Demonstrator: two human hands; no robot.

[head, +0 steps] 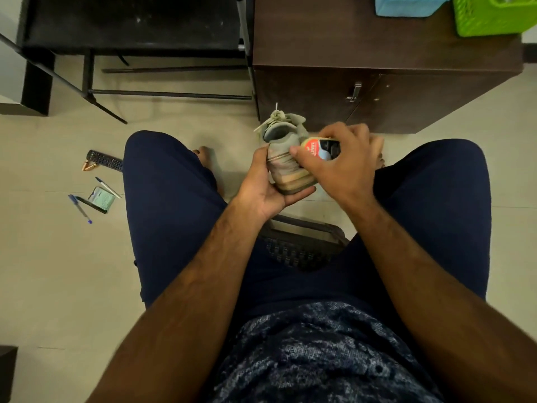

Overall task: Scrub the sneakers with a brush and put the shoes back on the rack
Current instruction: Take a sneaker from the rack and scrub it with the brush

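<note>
A person sits over a pale tiled floor (58, 271), seen from their own head looking down, with both thighs in navy trousers (168, 205) spread apart. At top left stands a black rack (130, 24) on thin metal legs. At top right is a dark brown cabinet (377, 39) with a metal door handle; a green plastic basket (491, 16) and a folded blue cloth (406, 5) sit on its top. A dark woven seat (302, 245) shows between the thighs.

Held above the floor between the knees, in front of the cabinet, is a worn grey sneaker (286, 161) with pale laces. The left hand (261, 190) grasps it, thumb on its side and fingers curled under the sole. The right hand (345, 167) is clenched around a small brush (321, 149) with a red and black back, pressed against the sneaker's upper.

On the floor at left lie a black remote (106, 161), a green-and-white packet (100, 197) and a blue pen (80, 209).
</note>
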